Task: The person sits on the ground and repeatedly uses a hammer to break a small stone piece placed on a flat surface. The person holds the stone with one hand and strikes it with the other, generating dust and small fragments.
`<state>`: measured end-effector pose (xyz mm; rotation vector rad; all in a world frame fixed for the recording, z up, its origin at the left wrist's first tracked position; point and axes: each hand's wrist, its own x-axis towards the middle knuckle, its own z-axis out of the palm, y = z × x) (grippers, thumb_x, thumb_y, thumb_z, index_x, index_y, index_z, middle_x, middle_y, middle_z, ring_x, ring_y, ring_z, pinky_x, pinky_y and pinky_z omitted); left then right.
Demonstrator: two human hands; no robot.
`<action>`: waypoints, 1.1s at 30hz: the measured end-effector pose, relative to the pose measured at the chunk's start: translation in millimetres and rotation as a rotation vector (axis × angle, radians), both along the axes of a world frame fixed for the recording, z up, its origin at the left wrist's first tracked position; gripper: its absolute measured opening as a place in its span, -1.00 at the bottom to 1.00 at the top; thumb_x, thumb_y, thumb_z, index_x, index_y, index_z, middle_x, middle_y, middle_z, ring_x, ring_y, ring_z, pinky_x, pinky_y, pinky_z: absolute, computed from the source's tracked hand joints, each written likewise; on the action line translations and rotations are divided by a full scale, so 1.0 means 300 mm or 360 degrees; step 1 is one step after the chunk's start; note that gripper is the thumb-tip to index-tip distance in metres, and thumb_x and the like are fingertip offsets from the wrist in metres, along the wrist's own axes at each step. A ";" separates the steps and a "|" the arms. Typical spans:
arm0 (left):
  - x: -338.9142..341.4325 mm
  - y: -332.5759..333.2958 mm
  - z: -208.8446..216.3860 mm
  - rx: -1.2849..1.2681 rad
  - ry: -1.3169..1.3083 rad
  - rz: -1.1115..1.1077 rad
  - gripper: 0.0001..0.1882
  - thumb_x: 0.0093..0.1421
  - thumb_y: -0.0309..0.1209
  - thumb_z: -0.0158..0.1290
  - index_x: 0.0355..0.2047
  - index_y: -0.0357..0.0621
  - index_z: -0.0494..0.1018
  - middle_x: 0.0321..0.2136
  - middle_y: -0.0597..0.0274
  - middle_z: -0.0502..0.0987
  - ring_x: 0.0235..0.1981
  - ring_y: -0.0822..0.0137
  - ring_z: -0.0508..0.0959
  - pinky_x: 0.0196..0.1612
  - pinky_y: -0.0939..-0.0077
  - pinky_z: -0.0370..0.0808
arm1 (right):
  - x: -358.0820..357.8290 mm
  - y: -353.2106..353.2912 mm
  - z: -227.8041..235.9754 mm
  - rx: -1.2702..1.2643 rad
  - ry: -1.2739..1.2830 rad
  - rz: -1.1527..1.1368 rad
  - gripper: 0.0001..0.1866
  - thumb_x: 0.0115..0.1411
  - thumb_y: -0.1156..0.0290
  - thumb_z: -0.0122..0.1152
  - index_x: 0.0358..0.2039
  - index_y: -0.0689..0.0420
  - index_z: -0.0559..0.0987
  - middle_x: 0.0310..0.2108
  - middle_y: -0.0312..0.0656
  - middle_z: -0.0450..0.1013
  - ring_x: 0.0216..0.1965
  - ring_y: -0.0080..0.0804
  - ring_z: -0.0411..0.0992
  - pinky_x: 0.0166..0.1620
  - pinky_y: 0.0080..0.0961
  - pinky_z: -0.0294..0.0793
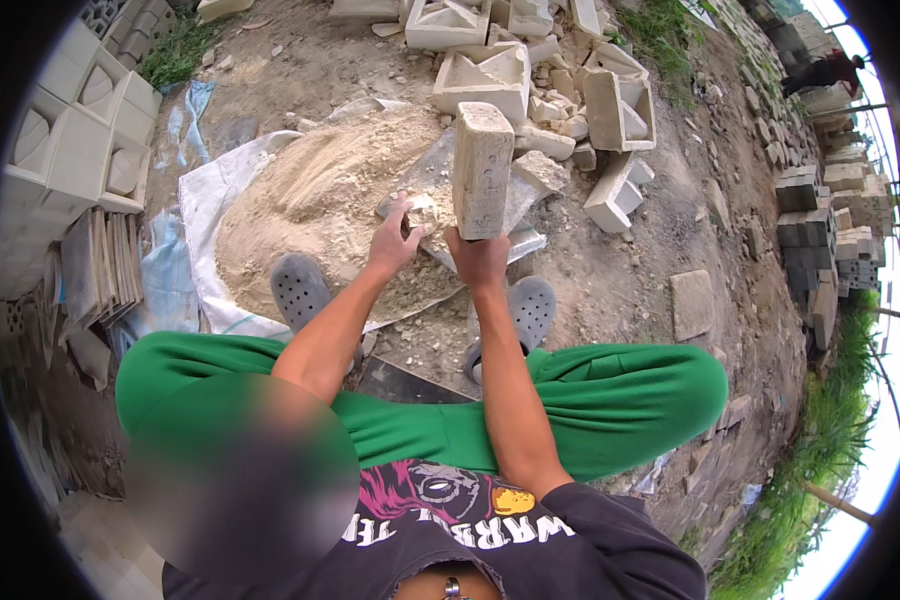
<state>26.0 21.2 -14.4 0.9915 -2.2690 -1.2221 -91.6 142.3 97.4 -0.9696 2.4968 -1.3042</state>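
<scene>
My right hand (478, 258) is wrapped round the lower end of a mallet (482, 165) with a large, worn, block-shaped pale head. The head is raised upright above the ground, and the handle is mostly hidden. To its left, my left hand (395, 240) is low, thumb and forefinger curved at the edge of a small pale fragment (425, 203). That fragment lies over a flat grey slab (518, 205), among crumbs. Beside my left hand spreads a heap of beige powder and grit (315, 200) on a white woven sheet (198, 230).
Broken pale cast blocks (482, 80) and rubble lie beyond the mallet. Stacked pale blocks (85, 110) and thin leaning boards (100, 265) stand at left. Grey blocks (808, 225) are piled at right. My grey clogs (300, 288) flank the work spot; a flat stone (690, 305) lies right.
</scene>
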 end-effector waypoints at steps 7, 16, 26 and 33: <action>-0.006 -0.011 -0.025 -0.0020 -0.0010 -0.0029 -0.44 0.18 -0.30 0.18 0.17 -0.18 0.33 0.35 -0.06 0.21 0.24 -0.11 0.38 0.22 0.19 0.40 | 0.056 0.111 -0.268 0.0496 -0.0675 -0.0294 -0.67 -0.06 0.22 0.40 -0.41 0.24 0.63 -0.53 -0.11 0.61 -0.54 -0.21 0.59 -0.42 -0.33 0.57; -0.007 0.003 0.015 0.0066 0.0006 -0.0003 -0.44 0.21 -0.35 0.16 0.19 -0.22 0.32 0.34 -0.15 0.21 0.29 -0.10 0.33 0.27 0.24 0.35 | -0.013 0.030 0.021 0.0034 -0.0487 -0.0265 -0.68 -0.07 0.25 0.36 -0.51 0.30 0.62 -0.57 0.13 0.54 -0.46 0.01 0.60 -0.36 -0.20 0.52; -0.008 -0.016 -0.028 0.0000 -0.0012 -0.0015 -0.44 0.20 -0.32 0.19 0.17 -0.21 0.33 0.29 -0.16 0.30 0.27 -0.10 0.35 0.27 0.23 0.35 | 0.039 0.094 -0.136 0.0689 -0.0870 -0.0176 -0.57 -0.09 0.17 0.42 -0.26 0.20 0.67 -0.37 0.08 0.63 -0.28 0.01 0.61 -0.17 -0.20 0.56; -0.012 0.008 0.011 -0.0026 0.0004 0.0015 -0.44 0.19 -0.31 0.18 0.17 -0.21 0.34 0.29 -0.11 0.30 0.19 -0.12 0.42 0.18 0.18 0.42 | 0.029 0.051 0.013 0.0227 -0.0455 -0.0304 -0.58 -0.07 0.20 0.41 -0.38 0.34 0.62 -0.47 0.14 0.59 -0.41 -0.06 0.62 -0.28 -0.27 0.54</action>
